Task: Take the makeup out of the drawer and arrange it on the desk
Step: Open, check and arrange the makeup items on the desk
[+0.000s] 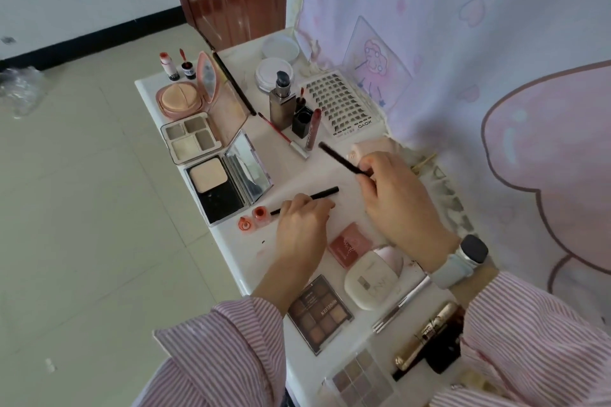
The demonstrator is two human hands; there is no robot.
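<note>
Left hand [302, 218] pinching black pencil [322, 194], right hand [395, 195] holding black cap [340, 158], above white desk [251, 251]

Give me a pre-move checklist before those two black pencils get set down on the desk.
1. Left hand grips its black pencil: ok.
2. Right hand grips the second black pencil: ok.
3. Bare desk between the hands for laying them: ok.
4. Orange bottles close by the left pencil's tip: not ok.
5. Pencil caps on: cannot tell.

Left grip [302, 218] pinching thin black stick [317, 196]; right grip [393, 195] curled round second black stick [340, 158]
</note>
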